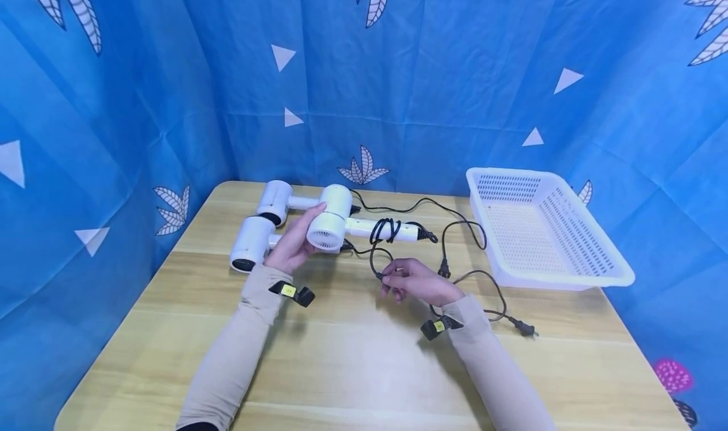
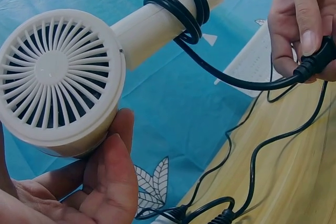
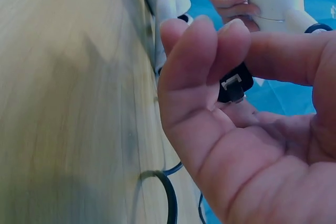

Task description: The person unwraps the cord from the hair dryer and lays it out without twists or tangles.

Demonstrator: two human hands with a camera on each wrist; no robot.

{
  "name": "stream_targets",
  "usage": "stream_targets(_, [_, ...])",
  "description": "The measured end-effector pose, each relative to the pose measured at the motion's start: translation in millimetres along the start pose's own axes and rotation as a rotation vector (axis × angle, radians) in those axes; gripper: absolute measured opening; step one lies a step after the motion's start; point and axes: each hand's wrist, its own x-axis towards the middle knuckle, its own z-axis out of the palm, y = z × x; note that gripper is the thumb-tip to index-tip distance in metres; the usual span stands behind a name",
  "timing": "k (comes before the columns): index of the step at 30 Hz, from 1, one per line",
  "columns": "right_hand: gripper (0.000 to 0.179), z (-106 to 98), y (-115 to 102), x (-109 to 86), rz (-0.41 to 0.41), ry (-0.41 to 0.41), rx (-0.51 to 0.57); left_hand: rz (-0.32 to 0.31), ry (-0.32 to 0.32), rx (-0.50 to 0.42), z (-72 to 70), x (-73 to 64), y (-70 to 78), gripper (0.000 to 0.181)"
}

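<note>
My left hand (image 1: 292,246) grips the round head of a white hair dryer (image 1: 335,203), raised above the table. The slatted vent (image 2: 51,69) on its end faces the left wrist camera, and its handle (image 1: 411,232) points right. Several turns of black cord (image 1: 385,230) are wound around that handle. At the cord's end, my right hand (image 1: 418,280) pinches the black plug (image 2: 317,59) between thumb and fingers; the right wrist view shows only part of the plug (image 3: 233,85). Two more white hair dryers (image 1: 275,198) (image 1: 250,241) lie at the back left, handles partly hidden behind my left hand.
A white slotted plastic basket (image 1: 569,279) stands at the table's right side. Loose black cords (image 1: 421,208) from the lying dryers run across the wooden table (image 1: 352,368), one plug (image 1: 523,327) resting right of my right wrist. A blue curtain (image 1: 455,77) hangs behind.
</note>
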Motion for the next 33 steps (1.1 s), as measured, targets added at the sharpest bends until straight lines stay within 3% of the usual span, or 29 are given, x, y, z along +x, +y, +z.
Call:
stream_targets(10, [0.030,-7.5,6.3,0.0,-0.029,0.100,-0.008,-0.027,0.009,0.012,-2.0,0.1,-2.3,0.056])
stream_targets(15, [0.027,-12.9,8.0,-0.2,-0.023,0.165,0.054,-0.034,0.007,0.021,-0.4,-0.7,-1.1,0.064])
stream_targets(26, [0.027,-29.4,11.8,-4.9,-0.032,0.244,0.056,-0.012,-0.026,0.049,2.7,-0.1,-7.3,0.050])
stream_targets(33, [0.026,-42.0,17.2,-5.7,-0.009,0.340,0.137,-0.003,-0.026,0.067,3.9,1.6,-11.3,0.049])
